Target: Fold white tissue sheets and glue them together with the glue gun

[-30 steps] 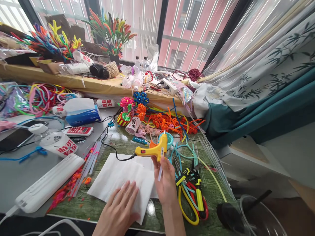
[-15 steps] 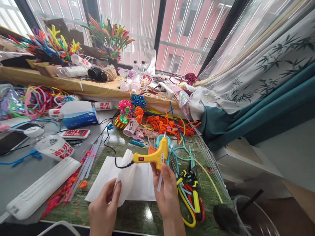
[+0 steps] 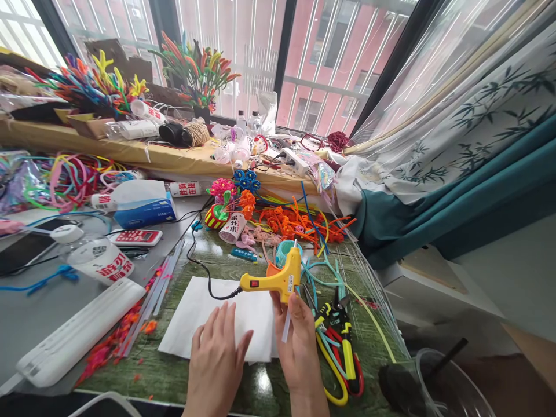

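Observation:
My right hand grips a yellow glue gun, its nozzle pointing up and a clear glue stick poking out below. The gun's black cord trails off to the left. My left hand lies palm down with fingers spread over the near part of a white paper tissue, which rests flat on the green wood-grain table. Just right of my right hand are pliers and cutters with yellow and red handles. Behind the gun stands a turquoise roll.
Orange pipe-cleaner pieces and a white paper cup lie farther back. At left are a white lamp-like bar, glue sticks, a bottle and a tissue pack. A clear plastic cup stands at the near right.
My left hand has let go of the lifted tissue edge and moved right, opening flat over it. The tissue now lies down. The glue gun stays in my right hand.

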`<state>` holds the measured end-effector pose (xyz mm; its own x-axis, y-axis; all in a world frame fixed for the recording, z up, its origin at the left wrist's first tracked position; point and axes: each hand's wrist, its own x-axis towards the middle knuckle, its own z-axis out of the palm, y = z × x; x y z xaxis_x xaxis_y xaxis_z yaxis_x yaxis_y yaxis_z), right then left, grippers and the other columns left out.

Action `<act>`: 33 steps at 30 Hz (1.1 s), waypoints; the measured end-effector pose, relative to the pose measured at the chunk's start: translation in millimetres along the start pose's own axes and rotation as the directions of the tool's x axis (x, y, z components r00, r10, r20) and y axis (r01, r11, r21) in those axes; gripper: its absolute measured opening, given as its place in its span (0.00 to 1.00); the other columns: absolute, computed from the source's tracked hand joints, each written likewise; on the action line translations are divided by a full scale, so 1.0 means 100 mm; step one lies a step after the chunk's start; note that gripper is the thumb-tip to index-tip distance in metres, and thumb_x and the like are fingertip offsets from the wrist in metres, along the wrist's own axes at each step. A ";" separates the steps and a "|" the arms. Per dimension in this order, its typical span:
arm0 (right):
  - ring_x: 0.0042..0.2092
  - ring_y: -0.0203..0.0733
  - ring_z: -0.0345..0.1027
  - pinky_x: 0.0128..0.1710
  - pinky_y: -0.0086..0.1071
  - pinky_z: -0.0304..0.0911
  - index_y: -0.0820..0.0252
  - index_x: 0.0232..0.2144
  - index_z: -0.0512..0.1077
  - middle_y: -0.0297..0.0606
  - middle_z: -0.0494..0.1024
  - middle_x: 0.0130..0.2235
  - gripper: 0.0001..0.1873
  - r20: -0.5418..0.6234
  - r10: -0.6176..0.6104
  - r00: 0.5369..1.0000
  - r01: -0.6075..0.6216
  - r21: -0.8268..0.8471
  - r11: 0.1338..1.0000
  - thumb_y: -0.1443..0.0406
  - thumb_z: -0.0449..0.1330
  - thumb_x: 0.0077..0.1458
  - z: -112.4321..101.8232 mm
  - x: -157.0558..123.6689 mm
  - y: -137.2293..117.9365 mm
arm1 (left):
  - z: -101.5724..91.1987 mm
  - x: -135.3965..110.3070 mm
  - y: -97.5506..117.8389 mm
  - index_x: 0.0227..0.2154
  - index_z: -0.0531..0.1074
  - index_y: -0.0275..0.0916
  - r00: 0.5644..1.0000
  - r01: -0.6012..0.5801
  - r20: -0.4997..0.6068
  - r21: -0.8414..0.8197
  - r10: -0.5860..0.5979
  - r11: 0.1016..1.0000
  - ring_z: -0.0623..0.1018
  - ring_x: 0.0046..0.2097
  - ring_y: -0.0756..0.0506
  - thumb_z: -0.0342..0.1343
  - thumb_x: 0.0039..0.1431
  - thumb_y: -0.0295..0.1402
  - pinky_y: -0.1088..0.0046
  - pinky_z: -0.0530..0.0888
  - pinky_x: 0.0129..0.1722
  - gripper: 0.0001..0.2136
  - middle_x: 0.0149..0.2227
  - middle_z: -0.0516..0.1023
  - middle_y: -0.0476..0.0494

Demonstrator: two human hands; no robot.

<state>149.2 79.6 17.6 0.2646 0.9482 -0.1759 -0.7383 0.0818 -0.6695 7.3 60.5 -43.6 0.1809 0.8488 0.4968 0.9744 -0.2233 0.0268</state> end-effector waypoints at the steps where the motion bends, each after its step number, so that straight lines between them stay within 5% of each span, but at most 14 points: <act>1: 0.51 0.44 0.74 0.63 0.43 0.60 0.55 0.40 0.81 0.38 0.83 0.45 0.19 0.008 -0.005 1.000 0.005 0.010 1.000 0.52 0.72 0.48 -0.01 0.00 0.00 | -0.06 0.03 -0.03 0.55 0.69 0.29 1.000 0.029 0.009 0.054 -0.030 0.998 0.77 0.53 0.34 0.42 0.68 0.42 0.56 0.72 0.47 0.23 0.53 0.78 0.28; 6: 0.53 0.42 0.73 0.63 0.43 0.59 0.53 0.41 0.81 0.36 0.82 0.47 0.17 0.017 -0.032 0.999 0.031 0.052 0.998 0.54 0.71 0.50 -0.04 0.02 0.01 | -0.32 0.15 -0.35 0.57 0.64 0.21 0.958 0.221 0.102 0.337 -0.268 0.915 0.76 0.47 0.30 0.42 0.67 0.39 0.59 0.72 0.37 0.25 0.48 0.77 0.20; 9: 0.52 0.41 0.74 0.63 0.42 0.59 0.52 0.41 0.81 0.35 0.82 0.47 0.17 0.003 -0.032 0.999 0.032 0.059 0.998 0.54 0.72 0.50 -0.02 0.01 -0.01 | -0.32 0.14 -0.55 0.57 0.63 0.18 0.948 0.195 0.162 0.378 -0.272 0.905 0.76 0.39 0.32 0.41 0.67 0.37 0.61 0.70 0.34 0.26 0.34 0.77 0.28; 12: 0.49 0.41 0.75 0.62 0.41 0.60 0.52 0.39 0.81 0.35 0.83 0.45 0.16 -0.011 -0.031 0.999 0.031 0.038 0.999 0.53 0.72 0.48 -0.02 -0.01 -0.05 | -0.25 0.09 -0.68 0.53 0.68 0.21 0.950 0.187 0.188 0.301 -0.251 0.935 0.76 0.37 0.34 0.41 0.66 0.33 0.61 0.69 0.34 0.22 0.32 0.78 0.32; 14: 0.48 0.41 0.75 0.62 0.41 0.60 0.53 0.36 0.82 0.35 0.83 0.44 0.15 -0.021 -0.042 0.999 0.042 0.006 0.999 0.53 0.72 0.48 -0.03 -0.01 -0.09 | -0.26 0.10 -0.72 0.49 0.72 0.26 0.956 0.196 0.164 0.261 -0.244 0.945 0.76 0.37 0.35 0.42 0.65 0.32 0.60 0.68 0.35 0.19 0.31 0.79 0.35; 17: 0.47 0.42 0.75 0.61 0.42 0.60 0.53 0.35 0.82 0.36 0.84 0.41 0.15 -0.055 -0.073 0.996 0.071 -0.028 0.997 0.53 0.72 0.48 -0.08 0.01 -0.14 | -0.39 0.18 -0.66 0.47 0.73 0.31 0.973 0.226 -0.023 0.273 -0.229 0.935 0.77 0.38 0.36 0.46 0.65 0.32 0.60 0.67 0.38 0.15 0.30 0.79 0.39; 19: 0.46 0.42 0.75 0.61 0.42 0.60 0.54 0.36 0.82 0.36 0.84 0.40 0.16 -0.079 -0.085 0.993 0.084 -0.023 0.996 0.53 0.72 0.47 -0.10 0.02 -0.15 | -0.50 0.25 -0.54 0.49 0.72 0.33 0.976 0.170 -0.174 0.241 -0.129 0.956 0.77 0.37 0.38 0.50 0.64 0.31 0.61 0.66 0.39 0.13 0.30 0.79 0.42; 21: 0.46 0.42 0.75 0.60 0.41 0.61 0.53 0.37 0.82 0.35 0.84 0.39 0.16 -0.095 -0.079 0.992 0.078 -0.013 0.997 0.53 0.73 0.47 -0.12 0.03 -0.16 | -0.56 0.28 -0.40 0.50 0.71 0.35 0.971 -0.022 -0.234 0.136 0.054 0.991 0.77 0.36 0.43 0.52 0.64 0.29 0.63 0.66 0.41 0.13 0.33 0.81 0.45; 25: 0.45 0.40 0.75 0.60 0.38 0.61 0.52 0.37 0.82 0.34 0.84 0.41 0.16 -0.089 -0.066 0.994 0.066 0.001 0.998 0.53 0.73 0.47 -0.12 0.02 -0.15 | -0.46 0.21 -0.17 0.53 0.70 0.37 0.937 -0.332 -0.137 -0.061 0.321 0.941 0.78 0.42 0.44 0.51 0.66 0.39 0.63 0.64 0.49 0.17 0.43 0.83 0.44; 28: 0.44 0.40 0.75 0.59 0.39 0.62 0.53 0.36 0.82 0.34 0.84 0.40 0.15 -0.071 -0.079 0.994 0.079 0.007 0.997 0.54 0.73 0.47 -0.11 0.02 -0.15 | -0.28 0.10 -0.07 0.57 0.69 0.38 0.929 -0.370 -0.069 -0.140 0.363 0.919 0.77 0.49 0.43 0.52 0.64 0.46 0.65 0.63 0.53 0.23 0.51 0.81 0.42; 33: 0.44 0.41 0.76 0.59 0.40 0.63 0.53 0.36 0.82 0.34 0.84 0.41 0.16 -0.104 -0.084 0.991 0.086 0.016 0.996 0.53 0.74 0.46 -0.09 0.02 -0.16 | -0.06 0.02 0.02 0.63 0.63 0.43 0.902 -0.431 -0.016 -0.057 0.431 0.901 0.72 0.60 0.42 0.53 0.63 0.39 0.66 0.65 0.56 0.25 0.62 0.72 0.47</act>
<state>167.3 77.5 21.9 0.3886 0.9008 -0.1936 -0.7230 0.1679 -0.6702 8.4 58.8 -36.9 0.5810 0.6621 0.4734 0.7919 -0.5943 -0.1406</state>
